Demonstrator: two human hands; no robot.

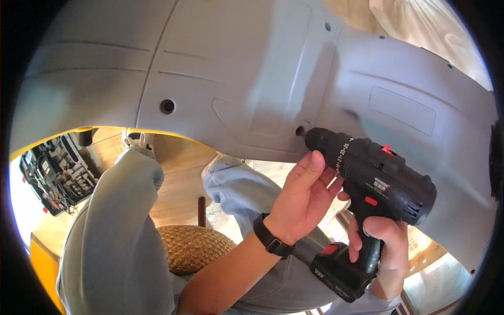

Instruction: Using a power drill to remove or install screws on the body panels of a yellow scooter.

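Right hand wraps its fingers tight around the grip of a black cordless drill with red trim, while the left hand, a black watch band at its wrist, cups the drill's collar with fingers loosely curled. The drill's nose meets a small round hole in a large pale grey moulded plastic panel overhead. A woven wicker stool sits between the person's light trouser legs.
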